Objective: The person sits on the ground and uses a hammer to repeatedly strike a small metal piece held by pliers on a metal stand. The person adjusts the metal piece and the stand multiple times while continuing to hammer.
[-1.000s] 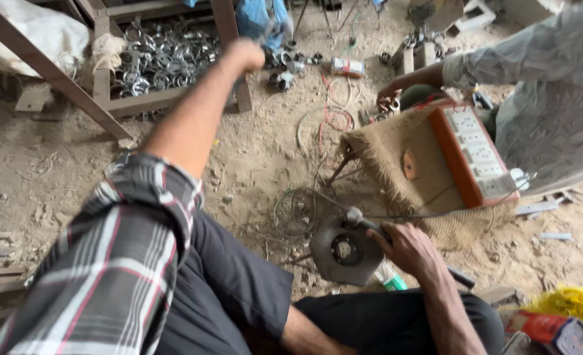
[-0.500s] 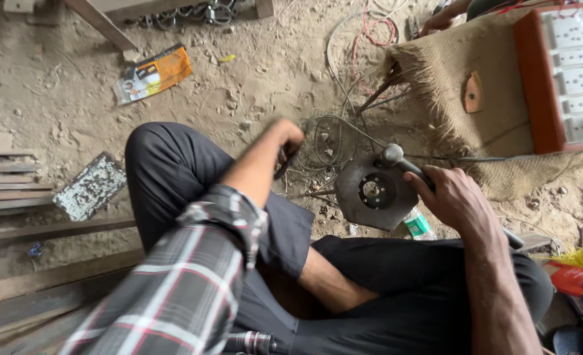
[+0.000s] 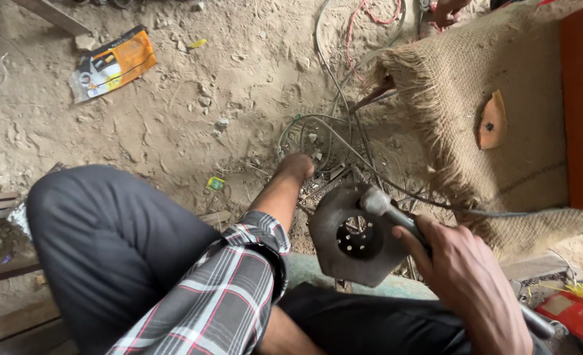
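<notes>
Gripping the metal tool (image 3: 396,220) by its handle, our right hand (image 3: 466,283) held its head against the flat metal plate (image 3: 354,233) just ahead of our lap, the tool's long axis slanting up and left. Farther out, our left hand (image 3: 296,165) reached into the tangle of wires (image 3: 324,141) on the sand; we couldn't tell whether it grasped anything. Beyond lay the burlap sack (image 3: 475,85).

Right hand (image 3: 466,276) grips hammer (image 3: 387,209) (over metal plate (image 3: 354,236)).
</notes>
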